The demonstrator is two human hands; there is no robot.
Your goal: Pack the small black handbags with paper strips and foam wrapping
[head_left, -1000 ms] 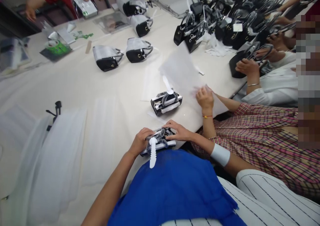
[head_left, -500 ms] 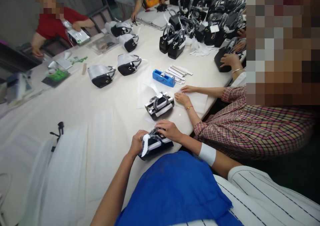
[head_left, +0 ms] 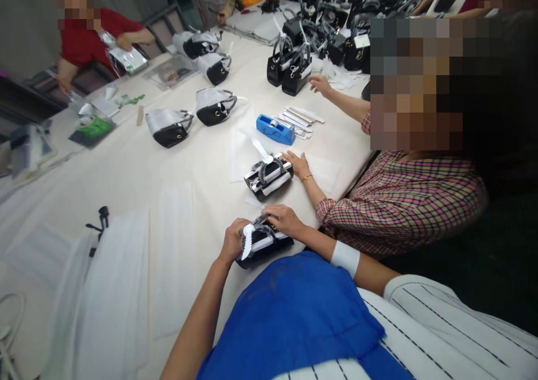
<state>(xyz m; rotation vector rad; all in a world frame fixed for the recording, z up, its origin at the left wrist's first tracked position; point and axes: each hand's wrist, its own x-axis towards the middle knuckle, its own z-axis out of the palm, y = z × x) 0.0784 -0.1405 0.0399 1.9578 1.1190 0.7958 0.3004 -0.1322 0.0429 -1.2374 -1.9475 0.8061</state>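
A small black handbag with wrapped handles lies on its side at the near table edge, between my hands. My left hand is curled round its left end, beside a white jagged paper strip on the handle. My right hand rests on top of the bag, fingers closed over the handle. A second small black handbag lies just beyond, touched by a hand of the person in the checked shirt.
White foam sheets lie at the left. A blue tape dispenser and white strips sit mid-table. Wrapped bags lie further back, many upright black bags at the far right. Other people work around the cream table.
The neighbour's sheet of paper has gone down flat; one of their hands now touches the second bag, the other reaches toward the far bags. My hands stay on my bag. The view has tilted up.
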